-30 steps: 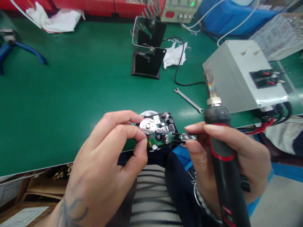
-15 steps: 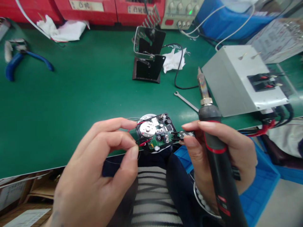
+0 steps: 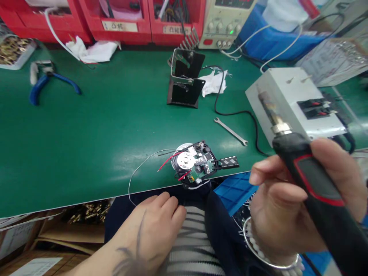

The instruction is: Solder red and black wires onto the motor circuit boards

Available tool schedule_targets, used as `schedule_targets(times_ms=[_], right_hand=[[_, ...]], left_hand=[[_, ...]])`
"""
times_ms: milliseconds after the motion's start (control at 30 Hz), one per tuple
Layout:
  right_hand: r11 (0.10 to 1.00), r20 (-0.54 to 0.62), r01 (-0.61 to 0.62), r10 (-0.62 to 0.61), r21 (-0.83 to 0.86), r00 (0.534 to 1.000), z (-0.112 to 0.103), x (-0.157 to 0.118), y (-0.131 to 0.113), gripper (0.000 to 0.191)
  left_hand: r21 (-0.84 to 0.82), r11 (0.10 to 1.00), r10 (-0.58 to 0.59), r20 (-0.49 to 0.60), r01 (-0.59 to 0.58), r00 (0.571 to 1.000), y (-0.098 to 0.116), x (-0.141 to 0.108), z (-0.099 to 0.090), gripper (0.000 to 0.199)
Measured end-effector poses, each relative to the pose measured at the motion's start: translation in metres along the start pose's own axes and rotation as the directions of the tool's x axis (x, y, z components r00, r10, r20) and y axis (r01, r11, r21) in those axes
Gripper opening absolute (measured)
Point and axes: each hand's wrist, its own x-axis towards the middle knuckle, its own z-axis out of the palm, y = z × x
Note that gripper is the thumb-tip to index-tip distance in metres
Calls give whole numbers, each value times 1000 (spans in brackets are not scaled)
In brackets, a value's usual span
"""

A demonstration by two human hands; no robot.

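My right hand [image 3: 301,191] grips a black soldering iron [image 3: 313,168] with red trim, its blurred tip raised in front of the grey metal box. Low over my lap, my left hand [image 3: 161,218] is closed with its back to me, so what its fingers hold is hidden. A thin silvery wire [image 3: 135,168] curves from the circuit board and disappears behind that hand. At the table edge lies the round assembly with its green circuit board [image 3: 198,163], a silver disc and loose red leads. A small black block [image 3: 229,162] sticks out from its right side on leads.
A small wrench [image 3: 230,132] lies before the grey box [image 3: 296,103]. The black iron stand [image 3: 186,82] is further back, near crumpled tissue [image 3: 214,82]. Blue-handled pliers [image 3: 46,78] rest at left. Red bins [image 3: 119,28] and a power supply [image 3: 225,27] line the back.
My left hand has left the red lead and dropped toward my lap. My right hand has let go of the black block and moved right with the soldering iron. The view has shifted.
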Motion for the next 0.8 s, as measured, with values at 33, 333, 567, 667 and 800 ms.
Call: schedule_targets(times_ms=[33, 333, 567, 667, 800], right_hand=[[998, -19, 54, -55, -29, 998, -2, 0, 2, 45], [989, -179, 144, -146, -23, 973, 4, -6, 1, 23], [999, -107, 24, -26, -23, 994, 0, -13, -13, 25], [998, -41, -43, 45, 52, 998, 1, -15, -15, 23], [992, 1, -94, 94, 87, 996, -1, -13, -14, 25]], left_hand=[[-56, 998, 18, -64, -22, 998, 0, -2, -9, 30], [-493, 852, -491, -628, 180, 605, -3, -2, -43, 16], [-395, 874, -483, -636, 284, 602, -3, 18, -40, 15], [-391, 880, -471, -637, 271, 610, -5, 21, -39, 14], [-389, 887, -456, -653, 249, 604, -7, 26, -38, 14]])
